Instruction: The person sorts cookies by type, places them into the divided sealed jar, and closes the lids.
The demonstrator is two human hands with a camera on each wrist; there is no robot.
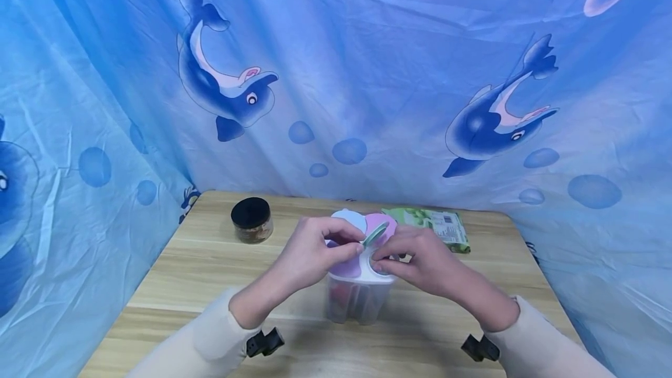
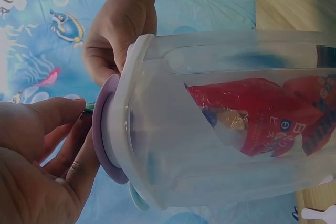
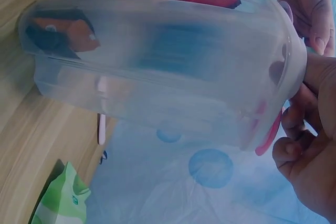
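A clear plastic storage container (image 1: 362, 302) with a white top (image 2: 137, 77) stands upright on the table. Its round lids are blue (image 1: 350, 219), pink (image 1: 379, 225) and purple (image 1: 346, 267), while a green lid (image 1: 375, 234) is raised on edge. My left hand (image 1: 320, 249) pinches that green lid between thumb and fingers. Bent fingers of my right hand (image 1: 415, 258) are at the round opening beside the purple lid; whether they grip anything there is hidden. Through the walls show a red packet (image 2: 252, 116) and an orange and dark packet (image 3: 73, 35) lower down.
On the wooden table (image 1: 210, 284), a jar with a black lid (image 1: 252, 219) stands back left. Behind the container on the right lies a green packet (image 1: 446, 227). A white, handle-like thing (image 3: 102, 114) lies beyond the container. A blue dolphin-print curtain (image 1: 357, 104) hangs behind.
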